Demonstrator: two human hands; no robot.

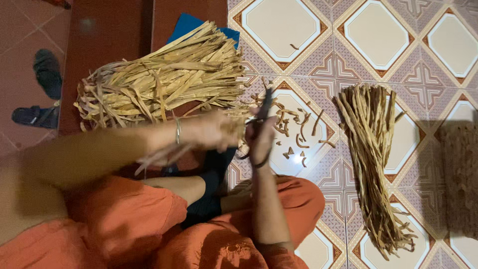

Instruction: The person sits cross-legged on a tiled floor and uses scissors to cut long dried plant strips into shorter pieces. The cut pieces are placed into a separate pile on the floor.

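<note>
My left hand (211,132) grips a few long dried plant strips (159,157) that trail back past my wrist. My right hand (260,139) holds dark scissors (264,107), their blades pointing up at the strip ends beside my left fingers. A big pile of the same tan dried strips (164,82) lies just beyond my left arm. Short cut-off bits (294,129) are scattered on the tiled floor (378,35) past the scissors. A tidy bundle of strips (373,159) lies to the right of my hands.
I sit cross-legged in orange trousers (149,229). A blue sheet (186,25) pokes out under the big pile. A red-brown step (107,35) and dark sandals (42,89) are at the left. A brown woven mat (460,179) sits at the right edge.
</note>
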